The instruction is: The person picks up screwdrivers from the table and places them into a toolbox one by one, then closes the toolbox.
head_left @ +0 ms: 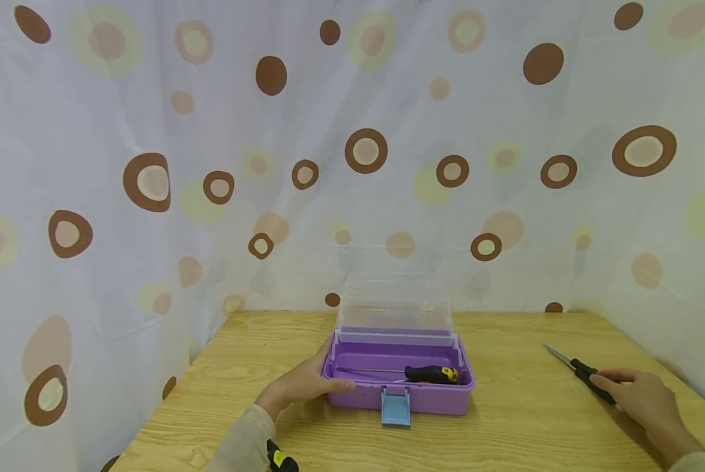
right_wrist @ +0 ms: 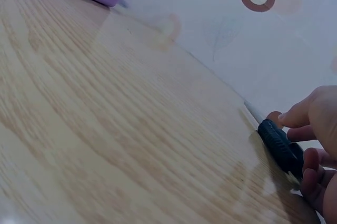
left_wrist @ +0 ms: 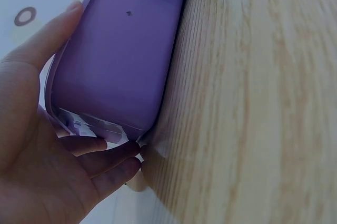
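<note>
A purple toolbox [head_left: 364,397] with its clear lid [head_left: 394,301] raised stands on the table. My left hand [head_left: 308,380] holds its left end, thumb along the front rim and fingers against the end wall, as the left wrist view shows. Inside lies a screwdriver [head_left: 417,373] with a black and yellow handle; another shaft shows partly beneath it. On the right, my right hand [head_left: 644,396] grips a second screwdriver [head_left: 582,370] by its black handle, thumb and fingers around it. Its metal shaft points away to the far left, low over the table in the right wrist view [right_wrist: 279,147].
A light blue latch [head_left: 396,408] hangs down at the box's front. Near my left sleeve, a black and yellow handle [head_left: 280,459] lies at the bottom edge of the view. A dotted curtain [head_left: 305,111] surrounds the wooden table [head_left: 517,426] at the back and sides.
</note>
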Available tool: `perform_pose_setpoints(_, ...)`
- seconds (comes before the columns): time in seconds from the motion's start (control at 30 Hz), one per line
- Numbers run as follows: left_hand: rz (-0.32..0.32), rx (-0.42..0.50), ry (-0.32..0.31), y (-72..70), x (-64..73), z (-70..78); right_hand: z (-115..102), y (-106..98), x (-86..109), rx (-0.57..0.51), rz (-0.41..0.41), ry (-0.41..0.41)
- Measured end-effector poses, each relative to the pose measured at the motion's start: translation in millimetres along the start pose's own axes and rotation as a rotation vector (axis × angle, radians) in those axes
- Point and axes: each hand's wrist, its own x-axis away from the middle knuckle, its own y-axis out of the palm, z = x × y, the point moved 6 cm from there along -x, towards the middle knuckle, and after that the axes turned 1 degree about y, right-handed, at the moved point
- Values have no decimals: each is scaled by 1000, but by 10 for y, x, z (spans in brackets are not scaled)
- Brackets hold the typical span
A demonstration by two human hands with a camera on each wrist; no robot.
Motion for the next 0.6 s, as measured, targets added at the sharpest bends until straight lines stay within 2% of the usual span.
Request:
perform_pose_setpoints(0.4,6,0,-14,-10,6,0,-5,74,-89,168,11,-93)
perform_pose_setpoints(0.6,10,-9,-18,-13,6,-15,-36,88,-61,208,4,-102)
